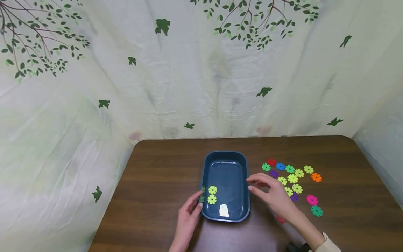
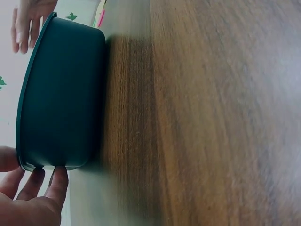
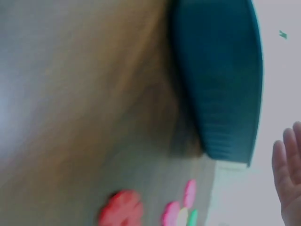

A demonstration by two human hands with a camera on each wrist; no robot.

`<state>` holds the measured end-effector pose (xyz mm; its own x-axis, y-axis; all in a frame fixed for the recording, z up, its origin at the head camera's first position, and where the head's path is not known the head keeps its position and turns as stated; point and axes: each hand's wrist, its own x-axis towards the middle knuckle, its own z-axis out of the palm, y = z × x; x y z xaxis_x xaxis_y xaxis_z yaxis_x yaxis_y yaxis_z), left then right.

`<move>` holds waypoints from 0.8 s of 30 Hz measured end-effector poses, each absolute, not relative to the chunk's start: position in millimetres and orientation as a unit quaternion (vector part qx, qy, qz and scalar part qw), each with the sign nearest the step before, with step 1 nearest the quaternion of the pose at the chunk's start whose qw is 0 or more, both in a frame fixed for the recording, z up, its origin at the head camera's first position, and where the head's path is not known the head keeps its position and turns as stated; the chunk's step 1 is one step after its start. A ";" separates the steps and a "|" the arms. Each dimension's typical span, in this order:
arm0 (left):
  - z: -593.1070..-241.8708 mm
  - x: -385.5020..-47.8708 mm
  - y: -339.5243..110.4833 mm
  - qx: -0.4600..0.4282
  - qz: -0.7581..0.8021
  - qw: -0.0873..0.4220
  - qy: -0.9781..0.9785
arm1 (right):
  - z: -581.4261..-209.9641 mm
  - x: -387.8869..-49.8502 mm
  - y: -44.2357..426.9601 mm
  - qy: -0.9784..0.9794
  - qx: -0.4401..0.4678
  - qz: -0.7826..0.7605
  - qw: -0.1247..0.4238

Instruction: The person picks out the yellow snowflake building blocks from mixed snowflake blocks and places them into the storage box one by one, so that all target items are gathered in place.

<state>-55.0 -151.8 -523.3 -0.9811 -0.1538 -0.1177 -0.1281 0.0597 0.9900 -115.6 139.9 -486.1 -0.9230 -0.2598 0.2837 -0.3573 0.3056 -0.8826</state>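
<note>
A dark blue tray [image 1: 225,219] stands on the wooden table, holding two yellow-green flower discs [image 1: 212,190] near its left side. My left hand [image 1: 186,220] is at the tray's left side, fingertips touching the outer wall. The left wrist view has my left hand [image 2: 35,197] with fingertips against the tray wall [image 2: 63,94]. Beside the tray's right rim, my right hand [image 1: 273,193] is raised with fingers loosely bent and nothing held. In the right wrist view my right hand [image 3: 289,169] appears apart from the tray [image 3: 221,89].
Several flower discs in yellow-green, red, blue, green, purple and orange [image 1: 316,177] lie right of the tray. A pink disc [image 1: 312,200] and a green one [image 1: 316,211] lie nearer. A red disc [image 1: 281,219] is partly hidden by the right forearm. A leaf-patterned cloth [image 1: 220,105] hangs behind.
</note>
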 end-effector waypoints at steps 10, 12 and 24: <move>-521.7 -56.0 -152.1 0.083 -0.683 0.010 -0.726 | -507.6 -101.1 183.3 -0.853 0.188 0.471 0.121; -522.6 -55.7 -152.5 0.079 -0.683 0.011 -0.726 | -511.0 -99.4 192.1 -0.858 0.184 0.462 0.127; -521.2 -55.3 -152.9 0.074 -0.683 0.012 -0.727 | -517.3 -91.8 239.4 -0.893 0.164 0.394 0.144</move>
<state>-55.3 -152.9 -521.2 -0.9889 -0.1231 -0.0831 -0.0907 0.0570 0.9942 -91.8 239.4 -517.3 -0.9042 -0.1799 0.3873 -0.4073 0.6361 -0.6553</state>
